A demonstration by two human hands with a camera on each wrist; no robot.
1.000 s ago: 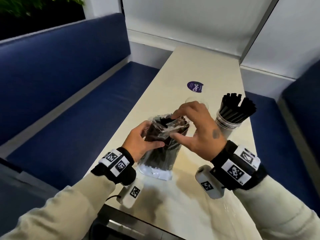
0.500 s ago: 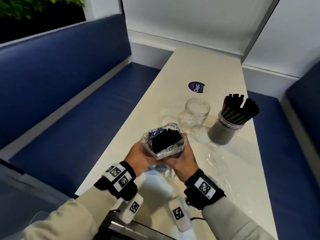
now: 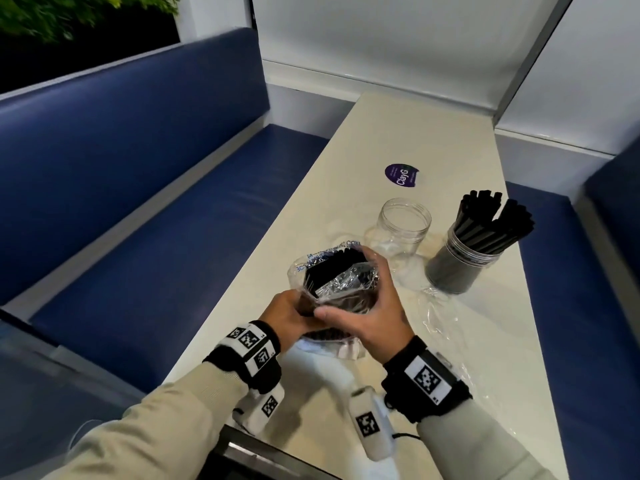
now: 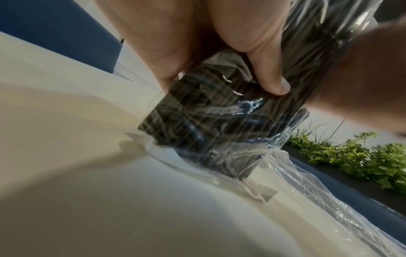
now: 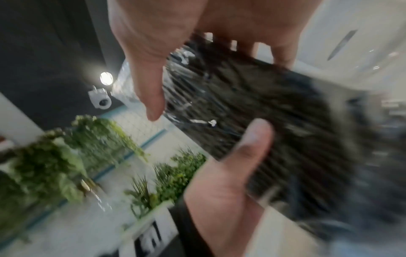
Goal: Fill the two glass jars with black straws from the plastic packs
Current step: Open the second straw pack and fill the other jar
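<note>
A clear plastic pack of black straws (image 3: 334, 282) stands upright on the cream table (image 3: 398, 133), its top torn open. My left hand (image 3: 287, 315) grips the pack's left side, thumb across the plastic (image 4: 273, 83). My right hand (image 3: 377, 306) wraps round its right side, fingers behind and thumb (image 5: 248, 144) in front. The pack's bottom (image 4: 211, 147) touches the table. Beyond it stands an empty glass jar (image 3: 401, 230). To its right a second jar (image 3: 460, 261) is packed with black straws (image 3: 491, 220).
An empty crumpled plastic wrapper (image 3: 440, 317) lies on the table right of my hands. A purple round sticker (image 3: 401, 174) sits farther back. Blue bench seats (image 3: 156, 209) run along both sides of the narrow table, and a white wall closes the far end.
My right hand left the pack's top and came down to grip its side. The pack moved nearer to me, so the empty jar behind it shows.
</note>
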